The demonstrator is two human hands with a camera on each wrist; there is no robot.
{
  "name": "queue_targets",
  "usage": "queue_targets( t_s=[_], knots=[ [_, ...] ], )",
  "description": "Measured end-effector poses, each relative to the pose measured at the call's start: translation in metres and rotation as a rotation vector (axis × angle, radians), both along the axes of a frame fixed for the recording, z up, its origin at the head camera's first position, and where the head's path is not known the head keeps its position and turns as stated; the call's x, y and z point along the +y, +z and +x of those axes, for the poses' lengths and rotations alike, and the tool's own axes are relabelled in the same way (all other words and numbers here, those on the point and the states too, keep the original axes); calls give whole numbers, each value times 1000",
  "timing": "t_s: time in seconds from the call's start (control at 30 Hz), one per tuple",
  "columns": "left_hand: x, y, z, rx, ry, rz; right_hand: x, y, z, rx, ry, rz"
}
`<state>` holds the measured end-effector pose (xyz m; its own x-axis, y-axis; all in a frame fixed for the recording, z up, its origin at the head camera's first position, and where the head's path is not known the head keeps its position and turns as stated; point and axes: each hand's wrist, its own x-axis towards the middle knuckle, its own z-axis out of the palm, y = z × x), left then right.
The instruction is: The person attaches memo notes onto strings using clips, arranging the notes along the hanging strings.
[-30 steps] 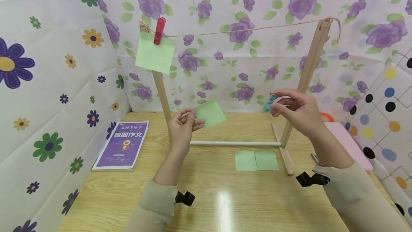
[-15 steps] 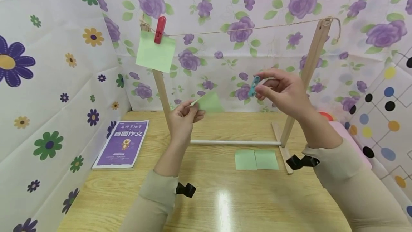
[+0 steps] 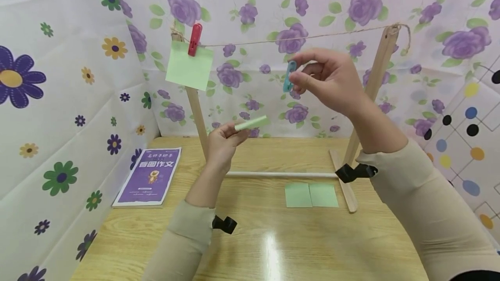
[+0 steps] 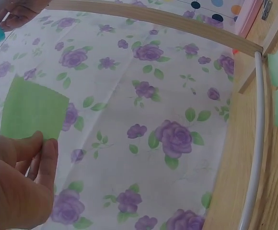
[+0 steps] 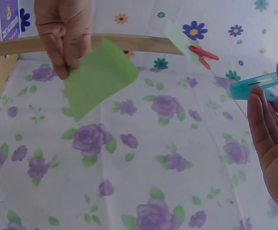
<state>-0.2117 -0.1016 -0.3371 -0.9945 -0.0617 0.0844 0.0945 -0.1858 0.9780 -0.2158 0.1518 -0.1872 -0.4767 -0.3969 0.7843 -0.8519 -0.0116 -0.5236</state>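
My left hand point(image 3: 225, 144) pinches a green sticky note point(image 4: 32, 108) between thumb and fingers; in the head view the note is seen nearly edge-on. Higher and to the right, my right hand point(image 3: 330, 79) pinches a blue clothespin point(image 5: 254, 87) below the twine point(image 3: 250, 43). The twine runs between two wooden posts. At its left end a red clothespin point(image 3: 195, 39) clips another green note point(image 3: 189, 66) onto it. Both hands are apart from the twine.
Two more green notes point(image 3: 298, 195) lie side by side on the wooden table point(image 3: 250, 237). A white rod point(image 3: 281, 174) joins the posts low down. The right post point(image 3: 380, 62) stands behind my right forearm. A purple book point(image 3: 148, 177) lies at the left.
My right hand has moved up and left with the blue clothespin, towards the twine. My left hand has raised its note slightly and tilted it from face-on to nearly edge-on.
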Motion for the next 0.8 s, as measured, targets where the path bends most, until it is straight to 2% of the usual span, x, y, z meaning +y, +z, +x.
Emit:
queue_targets(
  t_s=[0.13,0.23,0.57,0.8],
  knots=[
    [-2,3,-4,-18,-8,-7,-6,15,-4,57,-21,9],
    [-4,6,-6,-21,1,17,-11,26,-6,56,-34,15],
    [-3,15,-8,70,98,138,-30,57,-10,87,-48,-9],
    [-2,21,-9,81,108,219,-41,64,-17,18,-40,-43]
  ],
)
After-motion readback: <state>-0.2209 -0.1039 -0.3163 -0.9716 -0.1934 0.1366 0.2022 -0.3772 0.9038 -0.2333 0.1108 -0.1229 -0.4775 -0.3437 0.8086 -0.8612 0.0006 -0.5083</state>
